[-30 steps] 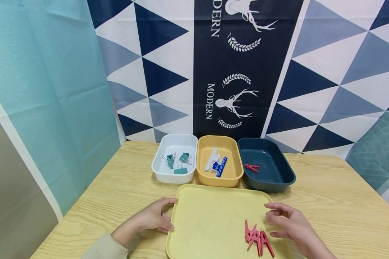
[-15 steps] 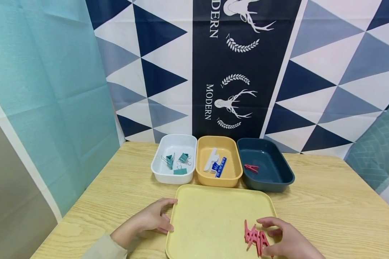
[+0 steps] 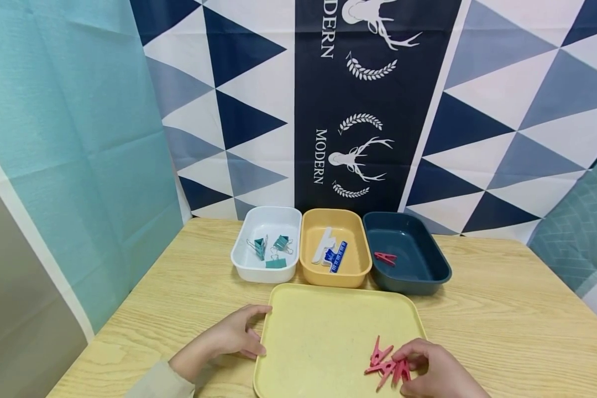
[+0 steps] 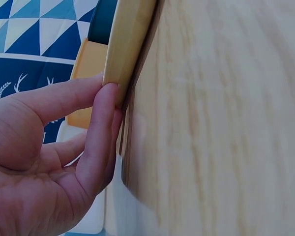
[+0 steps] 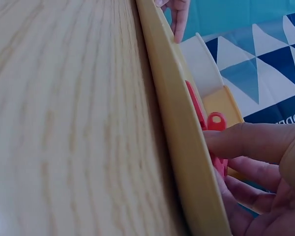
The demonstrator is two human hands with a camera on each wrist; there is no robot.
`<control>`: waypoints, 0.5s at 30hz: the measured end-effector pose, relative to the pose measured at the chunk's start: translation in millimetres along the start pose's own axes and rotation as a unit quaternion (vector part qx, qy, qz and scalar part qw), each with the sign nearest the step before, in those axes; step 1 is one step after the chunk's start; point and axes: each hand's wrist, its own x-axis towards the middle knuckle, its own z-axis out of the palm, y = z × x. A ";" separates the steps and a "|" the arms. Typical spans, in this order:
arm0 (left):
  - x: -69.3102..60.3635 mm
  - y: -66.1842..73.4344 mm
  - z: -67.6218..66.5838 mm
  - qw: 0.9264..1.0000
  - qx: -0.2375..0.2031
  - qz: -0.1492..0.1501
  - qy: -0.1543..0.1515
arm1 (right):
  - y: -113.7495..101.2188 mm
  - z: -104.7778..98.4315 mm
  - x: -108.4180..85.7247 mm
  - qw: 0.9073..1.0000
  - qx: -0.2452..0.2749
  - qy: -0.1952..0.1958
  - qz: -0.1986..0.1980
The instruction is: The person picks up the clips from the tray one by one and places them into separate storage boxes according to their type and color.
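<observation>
pinching: right hand (image 3: 438, 369) has thumb and fingertips clamped on a red clothespin (image 3: 403, 371), partly hidden, long axis roughly fore-and-aft. other red clothespins (image 3: 386, 367) just left, on yellow tray (image 3: 318, 337). left hand (image 3: 234, 333) farther, fingers straightish against tray's left edge. dark blue bin (image 3: 430, 271) beyond.

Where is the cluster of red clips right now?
In the head view, the cluster of red clips lies on the right side of the yellow tray, at the fingertips of the right hand, nearer the person than the navy bin.
</observation>
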 end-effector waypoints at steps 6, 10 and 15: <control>-0.8 0.6 -0.6 1.000 -0.003 0.001 -0.001 | 4.2 -6.4 -0.2 0.996 0.080 -0.035 0.001; -0.7 0.0 -1.3 1.000 -0.002 0.001 0.000 | 7.5 -10.9 -0.5 0.991 0.122 -0.054 -0.009; 0.4 -1.4 -1.5 1.000 -0.001 0.000 0.001 | 9.2 -14.1 0.0 0.987 0.155 -0.052 -0.009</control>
